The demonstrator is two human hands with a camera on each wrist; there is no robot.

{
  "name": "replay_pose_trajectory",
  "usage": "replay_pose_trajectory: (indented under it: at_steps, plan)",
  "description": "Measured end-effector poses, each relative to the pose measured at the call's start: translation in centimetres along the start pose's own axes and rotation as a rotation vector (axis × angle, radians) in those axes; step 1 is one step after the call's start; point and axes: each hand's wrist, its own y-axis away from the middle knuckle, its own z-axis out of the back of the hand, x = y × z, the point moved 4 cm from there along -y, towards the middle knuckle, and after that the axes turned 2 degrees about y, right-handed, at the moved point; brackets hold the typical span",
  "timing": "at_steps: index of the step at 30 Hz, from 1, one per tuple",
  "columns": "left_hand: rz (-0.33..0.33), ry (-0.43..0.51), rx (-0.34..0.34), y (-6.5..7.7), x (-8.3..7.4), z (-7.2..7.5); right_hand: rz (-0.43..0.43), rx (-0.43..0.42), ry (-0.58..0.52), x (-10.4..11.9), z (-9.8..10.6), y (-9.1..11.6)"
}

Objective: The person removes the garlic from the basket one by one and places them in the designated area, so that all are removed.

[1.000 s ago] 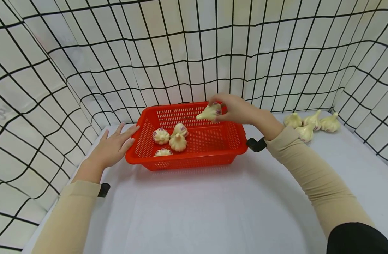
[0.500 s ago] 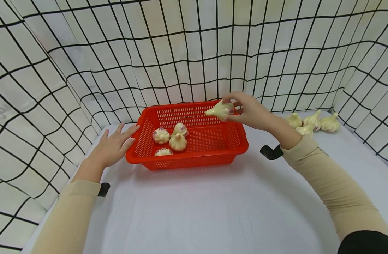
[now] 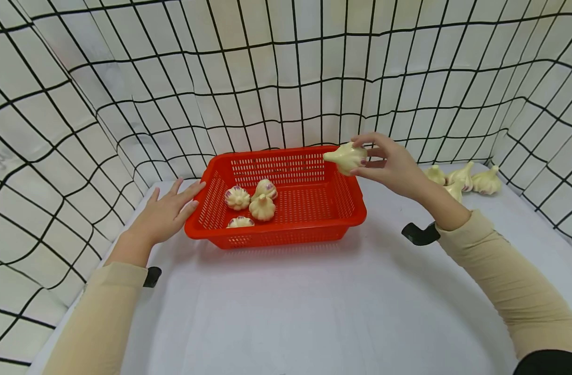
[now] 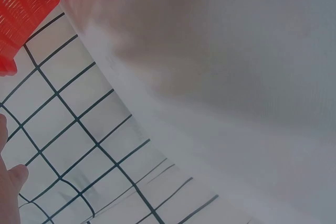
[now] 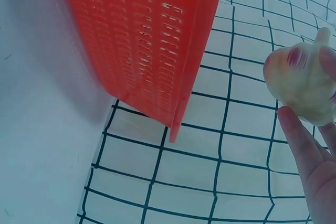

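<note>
Raised over the right end of a red plastic basket, my right hand pinches a garlic bulb between thumb and fingers. Its stem points left. The right wrist view shows the same garlic bulb with purple marks, beside the basket wall. My left hand lies with fingers spread, its fingertips at the basket's left rim. Inside the basket, toward the left, sit several garlic bulbs. Only a thumb and part of my left hand show in the left wrist view.
A group of garlic bulbs lies on the white tabletop at the back right, partly hidden behind my right forearm. Black wire mesh over white sheeting encloses the back and both sides.
My right hand has moved right with the garlic bulb, from over the basket's middle to above its right end. The left hand and the bulbs in the basket stay put.
</note>
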Motion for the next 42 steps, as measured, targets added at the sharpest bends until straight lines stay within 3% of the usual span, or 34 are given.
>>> replay_pose_trajectory:
  at_steps: [16, 30, 35, 42]
  plan:
    - [0.005, 0.003, 0.013, -0.1, -0.2, 0.2, -0.084, -0.092, -0.054, -2.3, 3.0, 3.7]
    - [0.005, 0.006, 0.003, 0.0, 0.0, -0.1, -0.101, -0.144, -0.106, -4.6, 5.2, 6.2]
    - [-0.006, -0.003, -0.002, -0.1, 0.0, 0.1, -0.170, -0.175, -0.089, -5.7, 6.3, 7.4]
    - [0.005, -0.007, 0.009, -0.2, 0.1, 0.0, -0.180, -0.186, -0.014, -6.9, 7.8, 8.6]
